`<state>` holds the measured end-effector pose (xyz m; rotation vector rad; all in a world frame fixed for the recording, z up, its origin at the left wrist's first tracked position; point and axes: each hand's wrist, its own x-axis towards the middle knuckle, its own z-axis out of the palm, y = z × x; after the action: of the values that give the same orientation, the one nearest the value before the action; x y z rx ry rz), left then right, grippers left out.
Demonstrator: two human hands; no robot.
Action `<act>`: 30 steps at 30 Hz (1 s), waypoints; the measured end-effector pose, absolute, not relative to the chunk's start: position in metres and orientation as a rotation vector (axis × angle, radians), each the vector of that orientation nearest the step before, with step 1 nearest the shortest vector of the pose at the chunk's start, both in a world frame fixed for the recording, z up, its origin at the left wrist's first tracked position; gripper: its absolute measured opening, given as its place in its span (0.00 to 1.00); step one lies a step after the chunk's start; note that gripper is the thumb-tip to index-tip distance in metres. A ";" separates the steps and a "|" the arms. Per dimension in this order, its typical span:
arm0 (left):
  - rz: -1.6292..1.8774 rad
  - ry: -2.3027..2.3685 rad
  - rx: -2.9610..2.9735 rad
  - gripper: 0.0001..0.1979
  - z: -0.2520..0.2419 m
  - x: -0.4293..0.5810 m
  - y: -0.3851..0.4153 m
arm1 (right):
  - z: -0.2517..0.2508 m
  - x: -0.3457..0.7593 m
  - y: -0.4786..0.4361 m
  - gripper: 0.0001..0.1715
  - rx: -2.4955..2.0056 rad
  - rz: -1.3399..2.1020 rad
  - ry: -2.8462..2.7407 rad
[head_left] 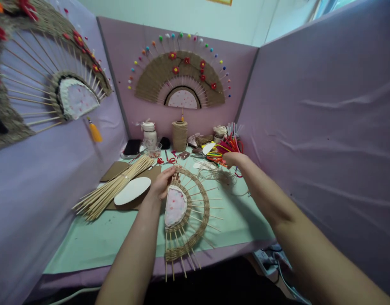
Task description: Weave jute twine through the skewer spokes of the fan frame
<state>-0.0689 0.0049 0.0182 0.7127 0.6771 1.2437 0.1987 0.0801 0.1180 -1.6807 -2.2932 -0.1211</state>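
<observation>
A half-made fan [185,212] of wooden skewers woven with jute twine, with a pink fabric half-disc at its centre, lies on the mint-green table [96,241]. My left hand [163,183] is closed on the fan's upper left edge. My right hand [235,160] reaches further back, its fingers curled down over the loose jute twine [218,174] beside a heap of coloured pipe cleaners [225,148]. What the right fingers hold is hidden.
A bundle of skewers [115,188], a white half-oval card [132,190] and brown cardboard lie at left. A twine spool [179,134], a white jar [149,133], red scissors [166,161] and a phone [132,147] stand at the back. Finished fans [180,78] hang on purple partitions.
</observation>
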 end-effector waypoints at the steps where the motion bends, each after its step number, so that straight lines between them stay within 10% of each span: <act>1: 1.228 0.692 0.745 0.13 0.018 -0.066 0.004 | 0.107 0.197 0.077 0.19 -1.689 -0.062 -2.335; 10: 1.161 0.828 0.888 0.20 0.013 -0.050 0.000 | 0.060 0.130 0.028 0.10 -1.011 0.194 -2.153; 30: 1.094 1.018 0.799 0.14 0.015 -0.042 0.001 | 0.043 0.171 0.042 0.14 -1.081 0.682 -1.872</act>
<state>-0.0421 0.0009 0.0152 0.7985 1.0184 1.0935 0.1708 0.0423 0.0428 -1.0814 -1.8724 0.6816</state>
